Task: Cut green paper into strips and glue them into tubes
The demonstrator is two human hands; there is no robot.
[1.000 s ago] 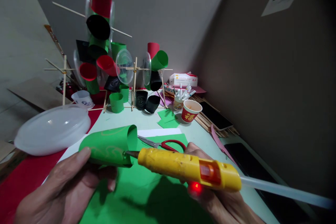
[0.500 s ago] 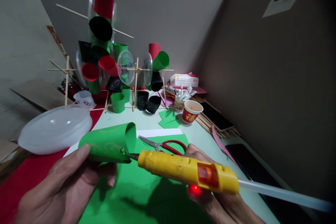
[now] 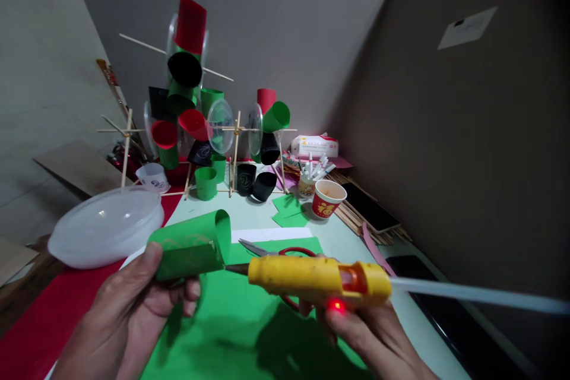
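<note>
My left hand (image 3: 133, 300) grips a green paper tube (image 3: 189, 246) by its left end, thumb on top and fingers beneath. The tube lies on its side in the air, its open end toward the right and an overlapping seam facing me. In my right hand (image 3: 360, 326) is a yellow hot glue gun (image 3: 312, 279), with a red light glowing on it and a long clear glue stick (image 3: 467, 294) out of its back. Its dark nozzle is at the tube's lower right edge. Behind the gun lie red-handled scissors (image 3: 256, 247), partly hidden, on green paper (image 3: 249, 320).
Farther back stands a stick frame (image 3: 236, 154) with red, green and black paper tubes and clear discs. A red paper cup (image 3: 326, 205), a cup of markers (image 3: 307, 186) and a dark phone (image 3: 371, 206) are on the right. A translucent plastic bowl (image 3: 107, 225) is at the left.
The nozzle has moved from the blob of glue on the tube's seam to its lower right edge. The tube has turned a little, and the view has tilted up slightly.
</note>
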